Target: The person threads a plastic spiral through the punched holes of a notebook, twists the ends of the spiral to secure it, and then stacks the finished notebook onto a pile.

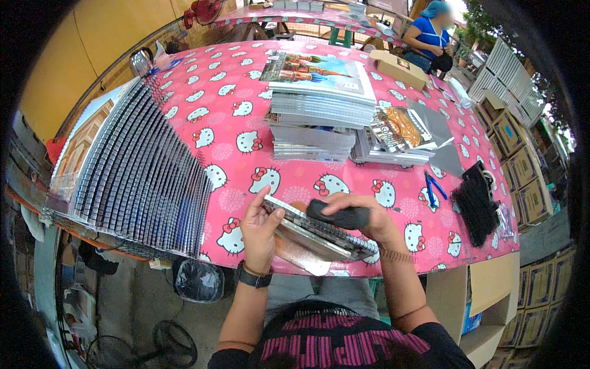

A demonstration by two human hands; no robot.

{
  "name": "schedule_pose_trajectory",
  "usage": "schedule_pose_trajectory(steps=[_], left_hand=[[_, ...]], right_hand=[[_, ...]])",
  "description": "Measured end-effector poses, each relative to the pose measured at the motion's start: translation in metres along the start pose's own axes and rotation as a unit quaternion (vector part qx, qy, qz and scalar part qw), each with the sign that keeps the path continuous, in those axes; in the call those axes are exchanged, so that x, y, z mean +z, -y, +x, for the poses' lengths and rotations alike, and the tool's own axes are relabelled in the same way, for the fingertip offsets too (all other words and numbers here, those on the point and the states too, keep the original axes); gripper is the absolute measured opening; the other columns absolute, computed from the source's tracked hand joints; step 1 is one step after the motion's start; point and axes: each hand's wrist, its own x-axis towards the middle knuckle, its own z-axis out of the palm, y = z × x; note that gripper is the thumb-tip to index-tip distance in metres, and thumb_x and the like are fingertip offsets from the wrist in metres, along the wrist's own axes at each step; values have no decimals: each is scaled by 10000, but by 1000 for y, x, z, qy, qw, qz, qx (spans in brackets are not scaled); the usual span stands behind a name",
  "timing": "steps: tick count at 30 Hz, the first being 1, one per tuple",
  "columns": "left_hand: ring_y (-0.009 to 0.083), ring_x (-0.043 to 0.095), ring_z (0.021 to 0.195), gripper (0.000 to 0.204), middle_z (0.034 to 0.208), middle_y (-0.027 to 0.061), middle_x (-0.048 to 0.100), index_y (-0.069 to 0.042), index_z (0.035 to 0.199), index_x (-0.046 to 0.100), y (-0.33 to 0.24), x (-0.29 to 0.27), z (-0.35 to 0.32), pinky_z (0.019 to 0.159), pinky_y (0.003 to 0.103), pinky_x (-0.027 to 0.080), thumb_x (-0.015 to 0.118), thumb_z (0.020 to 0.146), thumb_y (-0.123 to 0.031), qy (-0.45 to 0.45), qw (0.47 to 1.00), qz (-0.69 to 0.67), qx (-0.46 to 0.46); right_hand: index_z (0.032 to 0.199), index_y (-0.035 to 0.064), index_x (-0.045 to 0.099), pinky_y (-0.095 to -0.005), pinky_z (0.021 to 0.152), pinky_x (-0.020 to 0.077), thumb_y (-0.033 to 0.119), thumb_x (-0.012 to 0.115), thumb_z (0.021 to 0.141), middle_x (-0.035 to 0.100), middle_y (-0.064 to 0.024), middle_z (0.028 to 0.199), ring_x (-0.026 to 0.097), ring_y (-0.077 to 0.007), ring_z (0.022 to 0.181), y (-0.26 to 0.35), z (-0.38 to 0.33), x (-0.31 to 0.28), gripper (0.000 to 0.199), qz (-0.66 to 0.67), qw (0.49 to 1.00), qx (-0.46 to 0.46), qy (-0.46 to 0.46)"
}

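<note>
At the table's near edge, my left hand (260, 229) grips one end of a spiral-bound book (301, 247), its thumb on top and fingers wrapped around the side. The book is tilted with its spine up. A thin wire coil (401, 256) sticks out past the spine's right end, beside my right wrist. My right hand (376, 220) is closed around a dark, rounded thing (335, 214) that lies along the spine. Whether it is a pad, a cloth or a tool cannot be made out.
Bound books (132, 166) stand in a long row at left. Stacked books (322, 104) lie ahead, beside loose printed covers (399, 128). Blue-handled pliers (434, 188) and a bundle of black coils (476, 206) are at right. A co-worker (429, 38) sits beyond the table.
</note>
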Motion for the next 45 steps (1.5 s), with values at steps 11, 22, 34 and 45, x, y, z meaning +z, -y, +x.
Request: schedule_pose_trajectory(steps=[11,22,34,45], left_hand=[[89,514,911,397,1002,17,576,37,1241,524,0,-5,-1,863,248,405,619,860,-24,-25,999,4,-22],[84,502,914,341,1035,27,566,33,1224,544,5,-13,2,843,234,400,575,889,-26,-25,999,-1,-26],[150,565,774,225,850,70,615,7,946,665,-53,52,6,698,256,449,674,724,48,195,931,278,134],[203,602,790,172,801,89,644,-10,812,641,-57,86,-13,689,283,468,702,683,86,227,929,245,160]], right_hand=[[1008,-9,648,-338,871,426,535,586,794,626,-139,1002,576,-236,972,-19,30,-9,588,-305,948,94,-4],[1044,23,631,-355,882,417,450,661,764,610,-156,1004,565,-255,982,-21,33,9,512,-175,982,73,14],[1180,60,548,-370,936,414,135,717,768,557,-112,1157,509,-263,1110,78,-10,25,451,-352,935,-33,3],[1062,38,582,-361,765,471,82,668,785,581,-117,937,569,-287,897,82,-33,45,293,-404,894,-159,-105]])
